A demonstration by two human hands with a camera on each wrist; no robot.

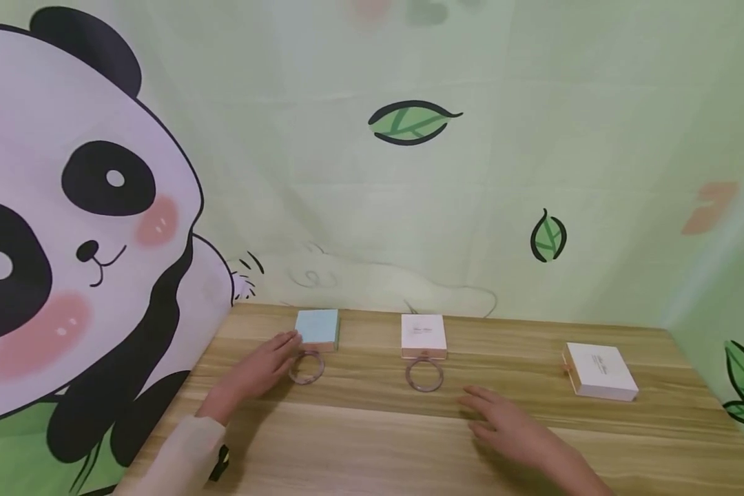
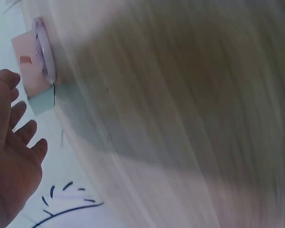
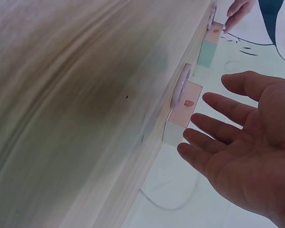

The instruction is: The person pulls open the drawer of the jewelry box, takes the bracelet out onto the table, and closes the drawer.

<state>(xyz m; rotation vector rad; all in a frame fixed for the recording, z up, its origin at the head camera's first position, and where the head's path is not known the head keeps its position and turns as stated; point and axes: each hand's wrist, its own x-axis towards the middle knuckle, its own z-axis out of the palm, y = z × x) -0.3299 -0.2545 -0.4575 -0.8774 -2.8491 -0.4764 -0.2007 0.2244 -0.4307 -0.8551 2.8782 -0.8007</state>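
My left hand (image 1: 262, 365) hovers beside a small light-blue box (image 1: 318, 327), its fingertips right at the box's left edge. In front of that box lies a pale purple bangle (image 1: 306, 368), just right of the fingers. A white box (image 1: 424, 335) with lettering on its lid stands in the middle, and a second bangle (image 1: 424, 375) lies flat before it. To the right of this bangle is my right hand (image 1: 510, 428), fingers loosely extended with nothing in them. The right wrist view shows its palm and a pink box front (image 3: 184, 105) with a small tab.
Another white box (image 1: 601, 372) sits at the right of the wooden table (image 1: 359, 448), turned at an angle. Behind the table hangs a green cloth (image 1: 322, 172) printed with a panda and leaves. A dark object (image 1: 220, 463) shows by the left sleeve.
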